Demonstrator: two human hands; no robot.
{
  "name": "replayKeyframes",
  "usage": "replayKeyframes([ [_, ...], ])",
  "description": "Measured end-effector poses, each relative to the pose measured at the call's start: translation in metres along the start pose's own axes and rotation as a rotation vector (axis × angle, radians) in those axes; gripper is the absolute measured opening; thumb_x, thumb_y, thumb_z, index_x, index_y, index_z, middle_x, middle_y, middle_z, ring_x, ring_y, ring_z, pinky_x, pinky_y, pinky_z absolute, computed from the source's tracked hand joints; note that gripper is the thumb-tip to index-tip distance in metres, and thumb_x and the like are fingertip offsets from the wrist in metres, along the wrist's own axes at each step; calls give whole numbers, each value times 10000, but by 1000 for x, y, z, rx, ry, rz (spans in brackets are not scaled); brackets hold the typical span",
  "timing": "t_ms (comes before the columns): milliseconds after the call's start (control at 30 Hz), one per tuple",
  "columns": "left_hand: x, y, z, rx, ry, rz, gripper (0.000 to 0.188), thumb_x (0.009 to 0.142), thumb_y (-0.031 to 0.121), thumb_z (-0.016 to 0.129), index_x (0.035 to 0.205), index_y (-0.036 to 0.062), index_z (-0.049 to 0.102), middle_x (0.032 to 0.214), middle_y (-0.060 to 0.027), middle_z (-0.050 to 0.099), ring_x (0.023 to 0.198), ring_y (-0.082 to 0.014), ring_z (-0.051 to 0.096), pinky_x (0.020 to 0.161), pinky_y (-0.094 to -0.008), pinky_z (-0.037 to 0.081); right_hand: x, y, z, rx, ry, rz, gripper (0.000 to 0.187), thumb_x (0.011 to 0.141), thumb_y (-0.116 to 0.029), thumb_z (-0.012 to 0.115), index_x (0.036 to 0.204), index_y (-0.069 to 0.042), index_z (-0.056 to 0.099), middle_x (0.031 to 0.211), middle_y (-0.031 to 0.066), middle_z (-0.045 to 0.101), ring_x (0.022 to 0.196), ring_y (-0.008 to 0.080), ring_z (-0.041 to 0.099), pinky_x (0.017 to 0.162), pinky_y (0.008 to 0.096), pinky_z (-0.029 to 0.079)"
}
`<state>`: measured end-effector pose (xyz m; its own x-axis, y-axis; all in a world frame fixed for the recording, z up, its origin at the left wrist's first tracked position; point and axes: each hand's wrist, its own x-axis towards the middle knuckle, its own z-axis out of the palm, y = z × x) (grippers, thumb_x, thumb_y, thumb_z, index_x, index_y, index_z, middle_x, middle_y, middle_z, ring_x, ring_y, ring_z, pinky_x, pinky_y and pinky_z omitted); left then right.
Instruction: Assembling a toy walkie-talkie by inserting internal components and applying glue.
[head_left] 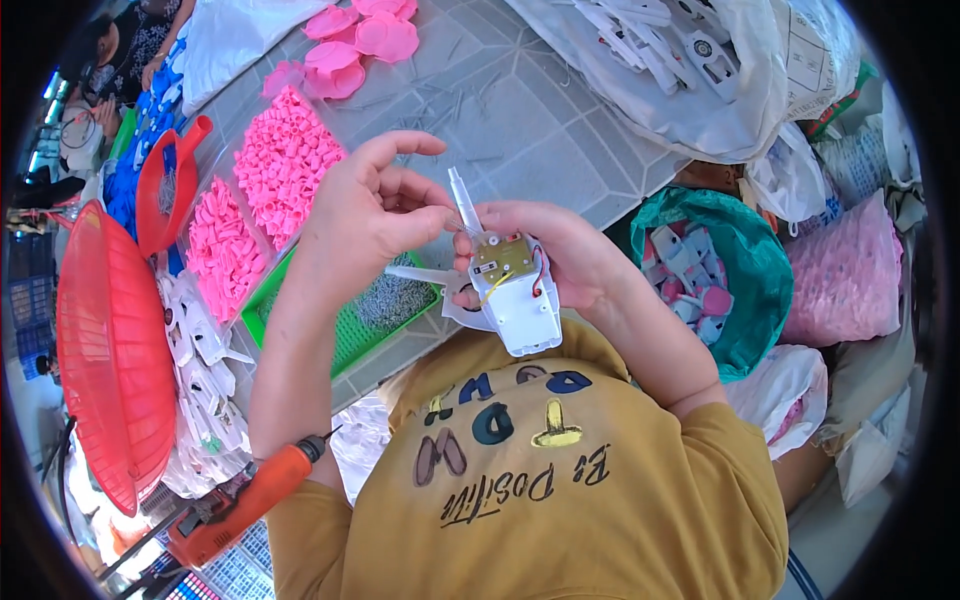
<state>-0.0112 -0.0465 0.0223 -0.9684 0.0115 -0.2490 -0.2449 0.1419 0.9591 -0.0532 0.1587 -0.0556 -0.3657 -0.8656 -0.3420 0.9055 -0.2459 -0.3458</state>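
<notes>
My right hand [565, 245] grips a white plastic housing [528, 322] from its right side, above my lap. Screwed into the housing is a yellowish circuit board [510, 257] with yellow and red wires. A narrow white arm [465, 200] sticks up from its top, and a second one [418, 272] points left. At the base of the upper arm, thumb and index finger of my left hand [385, 195] pinch together at the housing's edge. Whatever lies between those fingertips is too small to make out. The other left fingers are bent and raised.
Small pink parts [285, 160] fill trays on the left, beside a green basket [350, 335] of metal screws. An orange power screwdriver [240, 505] and red basket [110, 360] are at left. Pink discs [385, 38] lie far. A teal bag [755, 290] of parts stands right.
</notes>
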Motion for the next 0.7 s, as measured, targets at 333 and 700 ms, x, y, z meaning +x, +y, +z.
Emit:
replayKeyframes([
  [333, 8, 0, -3, 119, -67, -84, 497, 764, 39, 715, 1245, 2, 591, 867, -61, 691, 785, -85, 649, 733, -225, 515, 2, -1, -4, 26, -16, 171, 254, 979, -226, 592, 1129, -22, 604, 997, 95, 652, 936, 256, 688, 894, 544, 570],
  [700, 13, -18, 0, -79, -43, -79, 520, 801, 45, 753, 1278, 4, 550, 979, -98, 696, 889, -135, 671, 818, -275, 548, 4, 2, -11, 73, -59, 169, 216, 988, -234, 578, 1059, -31, 604, 966, 86, 650, 940, 261, 696, 905, 557, 558],
])
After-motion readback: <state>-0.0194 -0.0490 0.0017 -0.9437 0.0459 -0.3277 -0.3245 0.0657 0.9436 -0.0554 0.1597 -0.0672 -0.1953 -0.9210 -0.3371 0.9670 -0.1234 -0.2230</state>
